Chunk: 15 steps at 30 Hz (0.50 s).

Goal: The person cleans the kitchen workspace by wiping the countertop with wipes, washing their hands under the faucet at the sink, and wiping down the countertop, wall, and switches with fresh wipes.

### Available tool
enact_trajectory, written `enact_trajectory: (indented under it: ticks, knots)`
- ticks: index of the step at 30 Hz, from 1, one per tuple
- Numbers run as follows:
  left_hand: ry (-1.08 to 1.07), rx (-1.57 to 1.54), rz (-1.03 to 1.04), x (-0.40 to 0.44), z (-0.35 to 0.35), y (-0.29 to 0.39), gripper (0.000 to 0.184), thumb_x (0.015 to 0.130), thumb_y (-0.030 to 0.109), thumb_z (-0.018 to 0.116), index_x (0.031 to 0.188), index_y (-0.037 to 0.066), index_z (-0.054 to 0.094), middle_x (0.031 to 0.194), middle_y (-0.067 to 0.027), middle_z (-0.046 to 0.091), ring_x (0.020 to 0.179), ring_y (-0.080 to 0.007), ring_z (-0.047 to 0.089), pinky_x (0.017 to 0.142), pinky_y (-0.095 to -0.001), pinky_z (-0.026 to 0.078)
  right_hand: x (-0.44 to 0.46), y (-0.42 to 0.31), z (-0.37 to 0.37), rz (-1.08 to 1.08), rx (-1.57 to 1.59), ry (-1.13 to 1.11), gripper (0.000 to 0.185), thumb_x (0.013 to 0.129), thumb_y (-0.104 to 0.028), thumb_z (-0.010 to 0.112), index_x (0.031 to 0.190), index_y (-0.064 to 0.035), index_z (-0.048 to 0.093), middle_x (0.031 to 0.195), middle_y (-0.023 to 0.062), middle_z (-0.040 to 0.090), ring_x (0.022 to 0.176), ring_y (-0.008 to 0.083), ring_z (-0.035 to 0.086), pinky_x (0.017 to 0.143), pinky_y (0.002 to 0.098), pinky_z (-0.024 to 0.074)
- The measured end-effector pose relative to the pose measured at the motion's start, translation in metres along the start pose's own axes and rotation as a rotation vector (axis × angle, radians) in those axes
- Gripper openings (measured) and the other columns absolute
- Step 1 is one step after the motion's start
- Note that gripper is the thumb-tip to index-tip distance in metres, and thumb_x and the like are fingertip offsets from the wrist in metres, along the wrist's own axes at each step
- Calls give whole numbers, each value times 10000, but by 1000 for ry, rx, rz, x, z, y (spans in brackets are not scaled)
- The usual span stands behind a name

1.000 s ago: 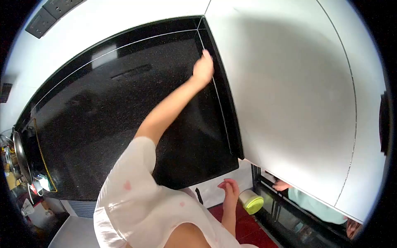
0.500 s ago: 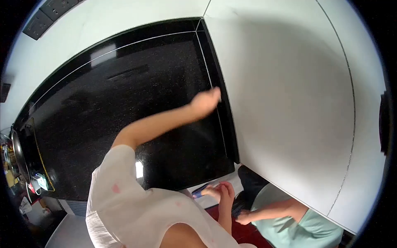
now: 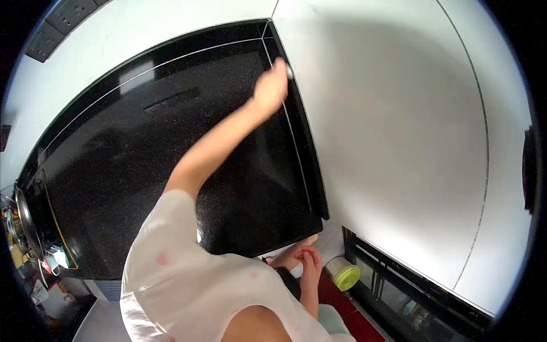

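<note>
My left hand (image 3: 270, 88) is closed, at the black raised edge (image 3: 296, 128) near the corner where the white walls meet. A small pale thing (image 3: 289, 72) shows at its fingertips; blur hides what it is. The left arm stretches across the glossy black countertop (image 3: 137, 171). My right hand (image 3: 309, 259) hangs low beyond the counter's front edge. Its fingers are loosely bent and apart, with nothing visible in them. Close beside it is another person's bare limb (image 3: 290, 252), mostly hidden by my white top (image 3: 222, 285).
A container with a yellow-green rim (image 3: 346, 277) stands on the dark red floor (image 3: 342, 299). Black glass-fronted panels (image 3: 399, 285) run along the lower right. Metal cookware (image 3: 25, 216) sits at the far left. Black sockets (image 3: 60, 25) are on the wall.
My left hand has moved up along the raised edge toward the corner. The other person in pale green has shifted left, mostly behind my body, uncovering the container and the black panels.
</note>
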<state>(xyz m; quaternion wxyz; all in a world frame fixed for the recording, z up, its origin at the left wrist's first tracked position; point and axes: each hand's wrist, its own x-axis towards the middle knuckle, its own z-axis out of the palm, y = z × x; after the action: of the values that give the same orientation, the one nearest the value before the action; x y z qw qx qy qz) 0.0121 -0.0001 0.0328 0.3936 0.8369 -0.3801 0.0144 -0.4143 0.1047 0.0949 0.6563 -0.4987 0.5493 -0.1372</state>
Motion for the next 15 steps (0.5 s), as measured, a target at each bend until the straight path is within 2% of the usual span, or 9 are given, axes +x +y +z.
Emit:
enact_trajectory:
  ticks: [2, 3, 5, 8, 10, 11, 13, 15]
  knots:
    - [-269, 4, 31, -70, 12, 22, 177, 841, 105, 353, 938, -43, 354, 680, -213, 543, 568, -339, 557, 492, -433, 459, 0, 3, 2, 13, 19, -29, 151, 830, -108, 469, 922, -4, 531, 762, 64, 550, 716, 147, 538, 691, 274, 446]
    - [-306, 26, 165, -106, 25, 29, 167, 834, 134, 365, 899, -19, 382, 652, -177, 543, 565, -309, 579, 473, -384, 474, 0, 0, 4, 21, 6, -38, 150, 830, -109, 469, 919, -5, 531, 762, 63, 550, 715, 148, 537, 691, 275, 446]
    - [-227, -224, 218, -134, 22, 56, 189, 811, 120, 400, 928, -29, 393, 647, -175, 541, 567, -304, 582, 474, -378, 479, 3, -6, 10, 23, -17, -55, 149, 831, -111, 468, 912, -5, 532, 762, 62, 549, 712, 149, 536, 691, 277, 445]
    - [-331, 56, 34, -105, 22, 45, 211, 782, 86, 434, 944, -41, 385, 658, -183, 543, 565, -304, 579, 469, -378, 478, 3, -4, 12, -4, -6, -82, 147, 842, -120, 469, 902, -6, 540, 755, 58, 556, 711, 149, 540, 685, 271, 442]
    - [-76, 97, 14, -51, 18, 9, 241, 766, 61, 455, 959, -53, 366, 698, -197, 551, 576, -312, 581, 468, -378, 478, 1, -2, 13, -10, -5, -87, 148, 846, -126, 470, 900, -9, 544, 751, 56, 557, 713, 150, 542, 685, 272, 440]
    - [-63, 87, -66, -16, 16, -6, 202, 767, 46, 443, 933, -37, 365, 712, -201, 548, 582, -319, 581, 472, -382, 481, 0, -2, 13, -5, -7, -82, 148, 847, -126, 470, 899, -10, 545, 749, 56, 556, 716, 152, 542, 688, 275, 440]
    - [78, 139, -69, 25, 11, -20, 214, 835, 84, 364, 978, -72, 331, 721, -226, 552, 597, -355, 558, 498, -413, 470, -2, -1, 10, -4, -17, -64, 147, 842, -122, 468, 900, -9, 542, 746, 59, 554, 714, 156, 542, 690, 281, 442]
    - [92, 121, -56, 9, 10, -14, 132, 805, 55, 386, 903, -27, 356, 705, -198, 544, 583, -325, 572, 475, -396, 477, -9, 0, 11, -1, -35, -29, 146, 833, -115, 466, 905, -6, 533, 745, 67, 551, 706, 159, 541, 689, 285, 444]
